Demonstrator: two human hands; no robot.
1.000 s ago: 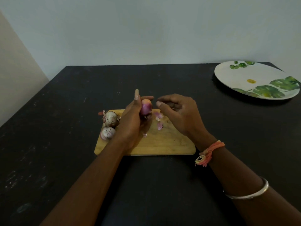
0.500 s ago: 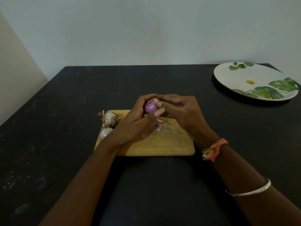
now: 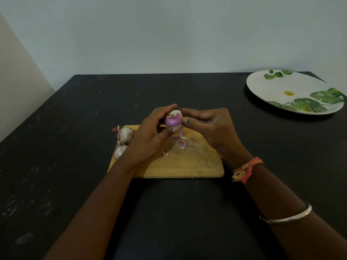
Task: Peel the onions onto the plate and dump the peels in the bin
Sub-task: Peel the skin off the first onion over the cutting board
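A small purple onion [image 3: 173, 120], partly peeled with pale skin still on its top, is held above the wooden cutting board [image 3: 187, 164]. My left hand [image 3: 152, 136] grips it from the left, thumb under it. My right hand [image 3: 208, 126] holds it from the right, fingertips on its upper side. Two unpeeled onions [image 3: 124, 136] lie at the board's left end, one behind the other. Thin pink peel scraps [image 3: 181, 140] lie on the board below the hands. The white plate with green leaf prints [image 3: 294, 91] sits bare at the far right.
The black table [image 3: 75, 128] runs to a pale wall at the back and a beige wall at the left. My right wrist carries an orange thread band [image 3: 246, 170] and a silver bangle [image 3: 287, 216]. No bin is in view.
My right hand, apart from the onion a second ago, has closed in and now holds it together with the left. The onion has turned, showing its skinned purple side.
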